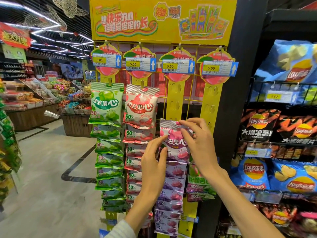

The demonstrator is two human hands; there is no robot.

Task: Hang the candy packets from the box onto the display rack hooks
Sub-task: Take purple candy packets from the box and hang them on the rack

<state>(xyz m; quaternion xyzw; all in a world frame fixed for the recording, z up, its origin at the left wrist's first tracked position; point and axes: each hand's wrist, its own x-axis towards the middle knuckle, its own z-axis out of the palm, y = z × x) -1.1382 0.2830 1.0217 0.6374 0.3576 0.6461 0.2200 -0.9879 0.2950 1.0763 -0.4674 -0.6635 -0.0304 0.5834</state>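
We stand in front of a yellow display rack (163,23) with four hanging strips. To the left there is open floor (48,160) — lots of room on that side. To the right, a dark post (240,83) and shelves of chip bags (283,66) stand close, so that side is tight.

The first strip holds green candy packets (107,103) and the second holds red candy packets (140,107), both full from near the top down. The third strip (177,95) is bare yellow in its upper part, and purple candy packets (171,194) hang in a stack on its lower part. The fourth strip (211,100) is also bare up high.

The purple candy packet (173,145) we hold sits right in front of the third strip, just above the purple stack. It is shiny, white and purple, with a pink fruit picture and big letters. It stands upright, its long side running up and down, its front facing us and its crinkled top edge up.

Our right hand (197,140) pinches the packet's top edge between thumb and fingers (184,121). Our left hand (152,162) pinches the packet's left edge — its fingers bend around that side. The left arm has a pale striped sleeve (120,229).
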